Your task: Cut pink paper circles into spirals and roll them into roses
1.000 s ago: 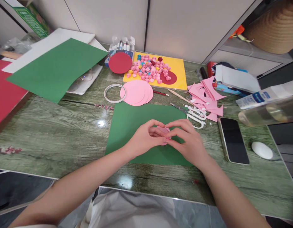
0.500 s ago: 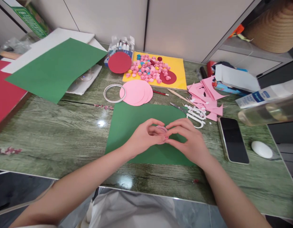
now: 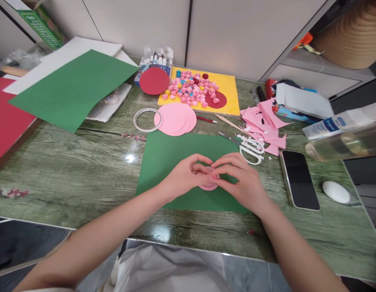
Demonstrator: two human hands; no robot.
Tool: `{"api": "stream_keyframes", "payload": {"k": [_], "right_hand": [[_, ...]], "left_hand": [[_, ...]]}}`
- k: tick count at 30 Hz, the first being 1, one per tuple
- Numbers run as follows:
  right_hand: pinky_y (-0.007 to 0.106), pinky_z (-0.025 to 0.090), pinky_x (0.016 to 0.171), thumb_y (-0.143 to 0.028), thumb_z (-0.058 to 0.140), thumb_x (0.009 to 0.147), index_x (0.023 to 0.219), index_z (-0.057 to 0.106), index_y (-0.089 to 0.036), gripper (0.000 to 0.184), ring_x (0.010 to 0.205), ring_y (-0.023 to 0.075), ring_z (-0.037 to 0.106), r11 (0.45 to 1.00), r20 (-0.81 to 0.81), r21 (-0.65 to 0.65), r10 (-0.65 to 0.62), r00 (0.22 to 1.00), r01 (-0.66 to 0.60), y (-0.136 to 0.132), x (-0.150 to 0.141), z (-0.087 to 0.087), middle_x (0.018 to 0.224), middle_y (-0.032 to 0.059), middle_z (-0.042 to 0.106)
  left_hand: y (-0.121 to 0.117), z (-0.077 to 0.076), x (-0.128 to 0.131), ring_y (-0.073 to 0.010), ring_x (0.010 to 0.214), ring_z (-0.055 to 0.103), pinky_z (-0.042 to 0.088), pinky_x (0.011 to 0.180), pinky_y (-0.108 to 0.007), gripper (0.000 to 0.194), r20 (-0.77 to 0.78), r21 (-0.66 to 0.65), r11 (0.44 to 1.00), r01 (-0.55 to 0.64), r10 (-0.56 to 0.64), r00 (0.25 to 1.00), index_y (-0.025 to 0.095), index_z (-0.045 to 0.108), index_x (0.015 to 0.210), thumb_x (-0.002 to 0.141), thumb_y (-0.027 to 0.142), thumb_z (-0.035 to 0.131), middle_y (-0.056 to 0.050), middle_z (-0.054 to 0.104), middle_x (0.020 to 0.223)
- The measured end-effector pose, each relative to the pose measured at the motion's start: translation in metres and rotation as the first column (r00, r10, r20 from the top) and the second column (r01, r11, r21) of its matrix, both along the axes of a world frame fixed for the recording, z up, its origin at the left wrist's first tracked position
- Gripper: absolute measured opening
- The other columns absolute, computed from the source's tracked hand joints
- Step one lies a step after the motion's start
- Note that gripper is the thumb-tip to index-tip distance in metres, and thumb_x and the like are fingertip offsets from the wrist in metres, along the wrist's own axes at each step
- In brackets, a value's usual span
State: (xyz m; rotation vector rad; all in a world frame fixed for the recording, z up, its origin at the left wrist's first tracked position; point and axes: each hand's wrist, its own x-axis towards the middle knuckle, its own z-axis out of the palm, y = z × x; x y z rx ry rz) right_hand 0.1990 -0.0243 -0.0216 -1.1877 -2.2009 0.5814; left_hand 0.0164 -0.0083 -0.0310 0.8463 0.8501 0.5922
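Over a green paper sheet, both hands come together at a small round pink paper piece that looks spiral-cut or layered. My left hand pinches it from the left, its fingers curled over the top. From the other side, my right hand grips it with thumb and fingertips close to the left ones. The fingers hide much of the paper's middle. White-handled scissors lie just beyond my right hand. Several pink paper circles are stacked beyond the sheet, beside a tape roll.
Behind, rolled paper flowers and a dark red circle lie on yellow paper. Pink scraps, a pencil and a phone are around the right side. A white mouse-like object sits near the right edge.
The pink paper now shows lower and wider beneath the fingers, spread closer to the green sheet. Both hands have shifted only slightly and stay together on it.
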Motion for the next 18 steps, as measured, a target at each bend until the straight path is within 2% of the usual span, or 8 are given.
{"api": "stream_keyframes", "payload": {"k": [3, 7, 12, 15, 18], "right_hand": [[0.039, 0.045, 0.079, -0.025, 0.065, 0.079, 0.080, 0.063, -0.024, 0.003, 0.093, 0.0217, 0.054, 0.999, 0.008, -0.006, -0.039, 0.999, 0.039, -0.0011, -0.0020, -0.0007, 0.092, 0.0042, 0.065], [0.038, 0.044, 0.077, -0.023, 0.064, 0.078, 0.072, 0.057, -0.022, 0.010, 0.090, 0.0215, 0.053, 0.998, 0.024, -0.027, -0.058, 0.998, 0.058, -0.0023, -0.0055, -0.0016, 0.089, 0.0040, 0.063], [0.038, 0.042, 0.076, -0.022, 0.066, 0.077, 0.070, 0.054, -0.022, 0.014, 0.088, 0.0213, 0.053, 0.998, 0.016, -0.033, -0.059, 0.998, 0.059, -0.0034, -0.0080, -0.0038, 0.087, 0.0033, 0.062], [0.038, 0.043, 0.076, -0.024, 0.067, 0.077, 0.074, 0.057, -0.022, 0.010, 0.089, 0.0215, 0.054, 0.997, 0.018, -0.058, -0.049, 0.999, 0.050, -0.0024, -0.0058, -0.0020, 0.088, 0.0037, 0.062], [0.038, 0.046, 0.078, -0.025, 0.064, 0.080, 0.085, 0.063, -0.024, 0.005, 0.092, 0.0208, 0.054, 0.995, 0.009, -0.095, 0.031, 0.999, -0.030, 0.0000, -0.0006, 0.0019, 0.092, 0.0044, 0.063]], "left_hand": [[-0.0018, -0.0001, 0.0015, -0.0138, 0.077, 0.063, 0.049, 0.073, -0.029, 0.035, -0.002, -0.003, 1.000, -0.009, 0.009, 1.000, 0.016, 0.053, 0.099, 0.068, 0.016, 0.069, -0.004, 0.066, 0.084], [-0.0035, 0.0007, 0.0031, -0.0145, 0.078, 0.064, 0.050, 0.074, -0.030, 0.035, 0.028, -0.009, 1.000, -0.006, 0.006, 1.000, 0.016, 0.053, 0.097, 0.067, 0.015, 0.070, -0.003, 0.066, 0.082], [-0.0049, 0.0019, 0.0048, -0.0142, 0.076, 0.064, 0.051, 0.074, -0.032, 0.035, 0.035, -0.021, 1.000, -0.019, 0.020, 0.999, 0.016, 0.052, 0.097, 0.067, 0.013, 0.069, -0.003, 0.066, 0.080], [-0.0044, 0.0028, 0.0039, -0.0136, 0.074, 0.064, 0.051, 0.073, -0.030, 0.037, 0.017, -0.011, 1.000, -0.018, 0.018, 1.000, 0.016, 0.052, 0.097, 0.065, 0.012, 0.070, -0.002, 0.066, 0.079], [-0.0029, 0.0026, 0.0021, -0.0127, 0.073, 0.064, 0.050, 0.073, -0.029, 0.041, 0.000, -0.006, 1.000, -0.001, 0.001, 1.000, 0.016, 0.051, 0.099, 0.064, 0.013, 0.071, -0.001, 0.066, 0.077]]}}
